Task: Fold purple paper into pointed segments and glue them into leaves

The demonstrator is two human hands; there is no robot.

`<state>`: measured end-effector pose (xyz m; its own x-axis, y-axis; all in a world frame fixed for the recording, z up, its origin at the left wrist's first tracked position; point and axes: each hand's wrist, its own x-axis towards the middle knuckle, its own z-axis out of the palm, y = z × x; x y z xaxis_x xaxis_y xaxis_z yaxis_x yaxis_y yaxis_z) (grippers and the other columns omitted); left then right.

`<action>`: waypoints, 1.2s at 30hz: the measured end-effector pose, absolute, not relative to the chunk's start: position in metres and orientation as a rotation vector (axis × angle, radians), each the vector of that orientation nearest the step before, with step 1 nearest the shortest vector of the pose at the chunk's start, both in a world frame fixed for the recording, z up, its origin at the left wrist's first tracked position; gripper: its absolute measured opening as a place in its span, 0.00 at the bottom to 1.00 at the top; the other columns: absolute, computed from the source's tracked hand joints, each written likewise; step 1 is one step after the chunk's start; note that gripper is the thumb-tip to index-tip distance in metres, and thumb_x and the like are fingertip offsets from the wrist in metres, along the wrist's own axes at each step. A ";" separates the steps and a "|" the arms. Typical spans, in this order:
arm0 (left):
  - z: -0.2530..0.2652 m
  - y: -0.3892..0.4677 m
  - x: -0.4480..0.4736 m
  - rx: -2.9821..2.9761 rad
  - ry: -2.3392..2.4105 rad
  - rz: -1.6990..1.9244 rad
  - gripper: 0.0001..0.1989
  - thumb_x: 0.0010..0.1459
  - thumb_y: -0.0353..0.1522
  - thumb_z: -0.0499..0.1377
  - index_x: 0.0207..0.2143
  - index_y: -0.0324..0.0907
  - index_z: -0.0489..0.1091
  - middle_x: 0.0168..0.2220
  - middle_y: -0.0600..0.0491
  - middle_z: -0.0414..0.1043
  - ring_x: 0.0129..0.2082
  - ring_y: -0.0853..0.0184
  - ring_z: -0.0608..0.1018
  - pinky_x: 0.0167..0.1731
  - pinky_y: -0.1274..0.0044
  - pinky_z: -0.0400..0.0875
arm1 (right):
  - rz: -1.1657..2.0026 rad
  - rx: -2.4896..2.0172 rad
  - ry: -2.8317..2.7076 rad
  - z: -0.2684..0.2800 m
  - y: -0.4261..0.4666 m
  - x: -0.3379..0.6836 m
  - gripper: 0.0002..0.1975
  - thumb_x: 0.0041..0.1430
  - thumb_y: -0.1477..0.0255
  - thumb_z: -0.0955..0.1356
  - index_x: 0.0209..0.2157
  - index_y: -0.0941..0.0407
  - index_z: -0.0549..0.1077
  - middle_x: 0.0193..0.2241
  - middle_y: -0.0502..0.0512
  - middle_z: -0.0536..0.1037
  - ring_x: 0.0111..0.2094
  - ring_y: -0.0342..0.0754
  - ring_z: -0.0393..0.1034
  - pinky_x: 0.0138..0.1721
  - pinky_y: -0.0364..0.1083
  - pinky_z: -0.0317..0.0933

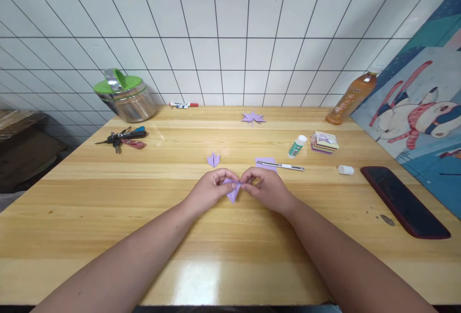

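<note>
On my feed, L hand (211,188) has the folded purple paper (233,196) pinched, thumb on its face; R hand (269,190) is narrow, thumb + index tips nipping the paper's R corner. Paper's front-center btwn the two hands, point toward the wearer; can't tell if it touches the table (90,198). Step looks like shaping a fold, imo. I'd use L as the clamp, line up edges b4 pressing, then run R thumb along the fold, light pressure; thin stock could crumple or tear at the corner if tugged. Pressing flat on the tabletop prob gives a sharper crease. Containers: steel pot (134,105) far L, green lid (120,84) on, so contents unknown. Bottle (351,99) far R, white cap on, orange-brown liquid inside, up near the neck afaict. Glue stick (296,148) stands R of center; white cylinder (345,170) lying apart from it is prob its cap, can't confirm glue's exposed.
</note>
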<state>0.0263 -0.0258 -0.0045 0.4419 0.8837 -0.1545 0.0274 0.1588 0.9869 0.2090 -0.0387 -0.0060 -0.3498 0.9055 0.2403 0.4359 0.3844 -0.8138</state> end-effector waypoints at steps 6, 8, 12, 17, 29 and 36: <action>-0.004 -0.025 0.026 1.206 0.891 0.745 0.14 0.45 0.34 0.64 0.35 0.39 0.69 0.27 0.54 0.72 0.25 0.72 0.73 0.28 0.79 0.66 | 0.563 -1.131 -2.108 -0.002 -0.040 0.210 0.06 0.54 0.77 0.64 0.32 0.54 0.71 0.30 0.50 0.75 0.31 0.42 0.67 0.32 0.41 0.60; -0.003 -0.026 0.026 1.171 0.890 0.736 0.17 0.46 0.35 0.64 0.38 0.39 0.68 0.26 0.54 0.73 0.24 0.71 0.73 0.28 0.79 0.66 | 0.471 -1.151 -2.137 -0.001 -0.040 0.209 0.05 0.55 0.76 0.63 0.31 0.54 0.71 0.30 0.51 0.74 0.31 0.43 0.67 0.32 0.42 0.59; -0.001 -0.028 0.026 0.999 0.898 0.690 0.19 0.45 0.34 0.65 0.41 0.39 0.67 0.31 0.51 0.74 0.31 0.69 0.76 0.34 0.77 0.68 | 0.231 -1.273 -2.196 0.003 -0.043 0.206 0.06 0.56 0.76 0.62 0.32 0.54 0.70 0.32 0.54 0.74 0.34 0.46 0.66 0.35 0.43 0.58; -0.005 -0.030 0.029 0.954 0.889 0.679 0.17 0.42 0.31 0.67 0.35 0.37 0.69 0.30 0.51 0.75 0.31 0.70 0.76 0.36 0.77 0.68 | 0.025 -1.390 -2.330 0.007 -0.050 0.200 0.07 0.59 0.74 0.60 0.33 0.54 0.70 0.32 0.54 0.73 0.35 0.46 0.65 0.33 0.43 0.56; -0.004 -0.028 0.025 0.879 0.859 0.687 0.13 0.46 0.34 0.65 0.35 0.37 0.72 0.33 0.49 0.75 0.34 0.68 0.76 0.38 0.76 0.68 | -0.011 -1.230 -2.460 0.007 -0.047 0.207 0.09 0.59 0.76 0.60 0.36 0.55 0.71 0.32 0.55 0.72 0.38 0.48 0.63 0.39 0.44 0.57; -0.005 -0.029 0.028 0.905 0.869 0.711 0.14 0.46 0.37 0.64 0.33 0.36 0.73 0.30 0.49 0.75 0.30 0.68 0.76 0.33 0.77 0.68 | 0.568 -1.122 -2.036 -0.008 -0.039 0.206 0.09 0.53 0.80 0.64 0.35 0.55 0.71 0.31 0.52 0.72 0.33 0.43 0.66 0.34 0.42 0.62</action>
<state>0.0278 -0.0290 -0.0054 0.4719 0.8185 -0.3277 -0.1591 0.4446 0.8815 0.2059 -0.0393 -0.0079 -0.3517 0.8526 0.3865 0.5297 0.5217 -0.6688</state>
